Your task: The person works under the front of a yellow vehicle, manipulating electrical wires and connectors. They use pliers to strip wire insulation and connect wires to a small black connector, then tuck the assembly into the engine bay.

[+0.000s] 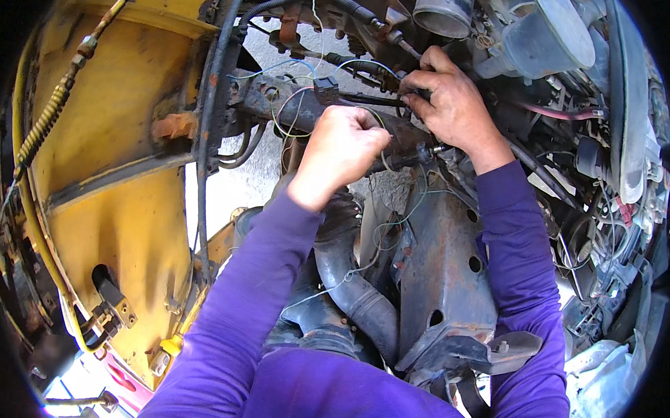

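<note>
"So, what are the two hands doing?"

"The left hand (343, 151) is bunched up tight, thumb against finger. I can't tell if a wire is pinched inside. The right hand (459, 102) is higher up and to the right, with its fingers bent in by the black cable (370, 100). I can't tell if they grip it."

"Where are the wires?"

"The blue wire (356, 60) bows over the black cable, toward the right hand. The plug (326, 90) is just above the left hand, with thin wires near it. The green wire (405, 219) hangs lower, in loops beside the bracket (448, 266)."

"What could go wrong?"

"I think a hard tug could snap a wire, because they look so thin. A loop could catch on the bracket's edge. A small part could slip and drop through the gaps to the ground (238, 190). And bare knuckles could get scraped if a hand slips, since rough metal is close."
</note>
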Motion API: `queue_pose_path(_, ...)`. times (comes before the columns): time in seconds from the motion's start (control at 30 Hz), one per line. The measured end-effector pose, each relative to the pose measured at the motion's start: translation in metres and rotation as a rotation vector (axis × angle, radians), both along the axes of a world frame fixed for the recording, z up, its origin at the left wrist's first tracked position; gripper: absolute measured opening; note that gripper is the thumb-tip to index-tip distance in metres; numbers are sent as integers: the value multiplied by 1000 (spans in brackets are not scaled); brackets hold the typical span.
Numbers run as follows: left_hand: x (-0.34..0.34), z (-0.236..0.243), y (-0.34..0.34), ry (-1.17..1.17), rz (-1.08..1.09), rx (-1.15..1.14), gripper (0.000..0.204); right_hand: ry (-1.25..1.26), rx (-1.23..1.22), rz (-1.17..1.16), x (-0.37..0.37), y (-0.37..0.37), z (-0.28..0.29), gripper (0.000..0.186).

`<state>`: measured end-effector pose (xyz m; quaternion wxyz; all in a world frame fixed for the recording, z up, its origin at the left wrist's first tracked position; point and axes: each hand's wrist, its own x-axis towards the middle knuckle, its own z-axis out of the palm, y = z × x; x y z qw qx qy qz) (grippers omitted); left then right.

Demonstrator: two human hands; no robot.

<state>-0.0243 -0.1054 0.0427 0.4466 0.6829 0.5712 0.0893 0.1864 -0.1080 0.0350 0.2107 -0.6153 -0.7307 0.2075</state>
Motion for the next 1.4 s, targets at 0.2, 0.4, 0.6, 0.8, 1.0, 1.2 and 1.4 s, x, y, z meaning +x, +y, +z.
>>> queue_pose_path(0.2,-52,30,-40,-139,-261,-442,21,27,16,0,3,-1,-2,18)
queue_pose_path(0.4,-58,65,-137,-337,-215,-192,13,28,47,31,5,0,-9,17)
queue_pose_path(0.6,-69,60,-145,-560,165,-150,9,-2,38,61,4,2,-9,18)
queue_pose_path(0.8,-89,37,-137,-215,156,-229,8,-34,52,46,5,2,-10,19)
queue_pose_path(1.0,-71,54,-154,-390,-1,-159,12,-23,-96,42,-2,4,9,16)
queue_pose_path(1.2,-89,53,-117,-448,602,-130,8,2,-11,59,3,2,-1,14)
queue_pose_path(1.4,-122,58,-126,-339,36,-371,12,33,-1,65,-1,3,3,13)
